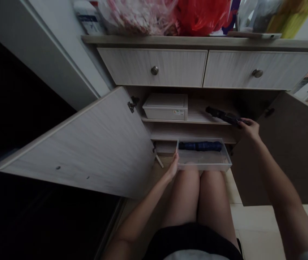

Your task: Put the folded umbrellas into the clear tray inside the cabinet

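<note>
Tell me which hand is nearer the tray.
Left. The left hand holds the left rim of the tray. The right hand is apart from it, up and to the right, holding a dark object by the shelf.

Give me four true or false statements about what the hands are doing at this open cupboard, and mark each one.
1. The right hand is holding the white lidded box. False: it grips a black elongated item, and the box sits apart on the shelf.
2. The left hand touches the left edge of the shallow white tray. True.
3. Both cupboard doors are shut. False: the left door and the right door stand open.
4. A navy folded umbrella lies in the tray. True.
</note>
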Demonstrator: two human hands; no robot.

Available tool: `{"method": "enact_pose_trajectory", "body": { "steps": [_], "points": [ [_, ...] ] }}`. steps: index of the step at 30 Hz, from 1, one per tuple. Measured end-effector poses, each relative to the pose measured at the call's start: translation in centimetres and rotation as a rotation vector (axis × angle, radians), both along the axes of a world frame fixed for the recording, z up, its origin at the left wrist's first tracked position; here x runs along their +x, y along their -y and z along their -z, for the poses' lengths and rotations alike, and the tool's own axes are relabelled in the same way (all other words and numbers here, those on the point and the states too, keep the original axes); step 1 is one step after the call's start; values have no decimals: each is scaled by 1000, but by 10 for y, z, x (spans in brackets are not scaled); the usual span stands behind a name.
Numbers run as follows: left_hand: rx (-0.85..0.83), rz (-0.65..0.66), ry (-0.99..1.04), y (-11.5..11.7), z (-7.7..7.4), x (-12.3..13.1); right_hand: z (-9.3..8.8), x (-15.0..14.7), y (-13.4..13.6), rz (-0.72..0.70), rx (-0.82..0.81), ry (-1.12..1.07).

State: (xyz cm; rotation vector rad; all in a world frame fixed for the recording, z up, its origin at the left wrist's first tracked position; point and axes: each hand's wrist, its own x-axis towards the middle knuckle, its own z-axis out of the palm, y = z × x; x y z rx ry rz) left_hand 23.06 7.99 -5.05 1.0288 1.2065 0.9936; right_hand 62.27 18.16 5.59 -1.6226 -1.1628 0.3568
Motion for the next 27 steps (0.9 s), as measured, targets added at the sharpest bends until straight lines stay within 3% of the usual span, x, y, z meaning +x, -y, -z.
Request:
{"method": "enact_pose_trajectory", "body": {
  "steps": [4,10,16,20,27],
  "points": [
    [-8,6,-5,1,-2,0,7,-13,49,-212,-63,-323],
    [9,-16,-1,3,-6,1,15,-38,92,-508,-235,-260],
    [31,-9,-29,5,-11,2,33,-62,87,-653,-226,-147],
    [18,-2,-35,3,-7,-1,43,-63,79,-757,-161,-32],
    [38,-26,-38,2,3,-5,44,-56,66,-891,-143,440]
  ]
}}
